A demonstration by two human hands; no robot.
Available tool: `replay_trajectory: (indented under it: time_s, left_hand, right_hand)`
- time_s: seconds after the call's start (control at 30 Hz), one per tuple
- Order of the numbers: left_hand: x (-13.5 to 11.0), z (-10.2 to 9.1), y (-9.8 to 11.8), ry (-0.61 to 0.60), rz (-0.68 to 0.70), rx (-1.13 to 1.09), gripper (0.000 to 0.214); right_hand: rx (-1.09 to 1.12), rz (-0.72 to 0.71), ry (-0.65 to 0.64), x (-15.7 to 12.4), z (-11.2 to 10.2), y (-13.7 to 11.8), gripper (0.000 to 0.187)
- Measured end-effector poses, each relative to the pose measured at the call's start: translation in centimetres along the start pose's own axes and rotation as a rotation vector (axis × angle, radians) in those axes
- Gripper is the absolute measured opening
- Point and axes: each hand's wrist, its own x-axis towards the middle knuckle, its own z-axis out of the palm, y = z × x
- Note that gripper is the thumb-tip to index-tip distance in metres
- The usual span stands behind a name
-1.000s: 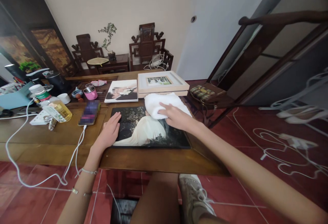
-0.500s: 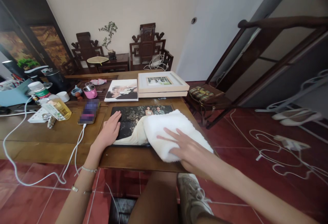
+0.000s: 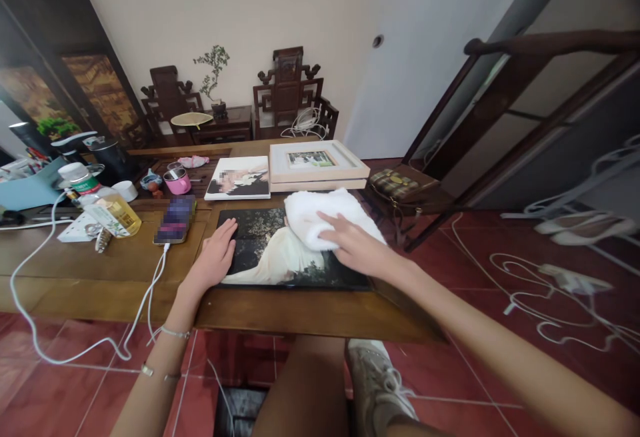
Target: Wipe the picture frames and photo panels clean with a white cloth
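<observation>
A dark glossy photo panel (image 3: 270,257) with a pale dress in its picture lies flat near the table's front edge. My left hand (image 3: 217,250) rests on its left edge, fingers stretched out and flat. On the panel's upper right part, my right hand (image 3: 350,240) holds a folded, fluffy white towel (image 3: 345,207) against the surface. Some fingers are stretched over the towel, which hides the upper right of the picture.
Behind the panel are a white-edged photo print (image 3: 240,180) and stacked light wooden frames (image 3: 320,174). To the left lie a phone (image 3: 175,219) on a white cable, a pink cup (image 3: 178,180) and a bottle (image 3: 113,207). A dark wooden chair (image 3: 525,44) stands at right.
My right hand has moved the towel away from me, toward the panel's far edge, uncovering the lower right of the picture. My left hand has stayed in place.
</observation>
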Motion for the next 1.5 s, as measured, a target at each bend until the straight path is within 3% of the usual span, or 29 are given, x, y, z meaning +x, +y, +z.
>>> replay_trajectory:
  time_s: [0.17,0.3,0.43,0.63,0.77,0.87,1.07,1.17,1.3,1.5]
  left_hand:
    - [0.0,0.1,0.1,0.009,-0.006,0.007,0.046]
    - [0.0,0.1,0.1,0.011,-0.004,0.007,0.046]
    - [0.0,-0.1,0.2,-0.013,-0.008,0.005,0.046]
    - [0.0,-0.3,0.3,-0.027,-0.006,-0.004,0.047]
    - [0.0,0.0,0.0,-0.008,0.003,-0.003,0.046]
    - [0.0,0.1,0.1,-0.004,0.008,0.002,0.047]
    - [0.0,0.1,0.4,-0.004,-0.012,0.023,0.047]
    - [0.0,0.2,0.3,-0.004,-0.001,0.032,0.047]
    - [0.0,0.1,0.2,-0.011,0.008,0.029,0.047]
    - [-0.1,-0.3,0.5,-0.028,-0.002,0.016,0.046]
  right_hand:
    - [0.066,-0.12,0.0,-7.4,0.3,-5.5,0.048]
    - [0.06,-0.161,-0.058,-9.5,0.2,-7.8,0.051]
    - [0.069,-0.129,-0.049,-6.6,-0.3,-5.3,0.049]
    - [-0.026,0.088,-0.058,1.6,-1.0,1.1,0.053]
    - [-0.048,0.127,-0.063,3.4,-1.0,1.7,0.053]
    - [-0.034,0.088,-0.05,1.0,-0.5,-0.2,0.054]
    - [0.065,-0.094,-0.053,-7.1,0.2,-6.2,0.05]
    - [0.057,-0.147,-0.083,-8.3,0.0,-7.8,0.052]
    - [0.036,-0.113,-0.101,-5.0,-0.5,-6.8,0.053]
    - [-0.031,0.022,-0.102,4.7,-0.5,-1.6,0.054]
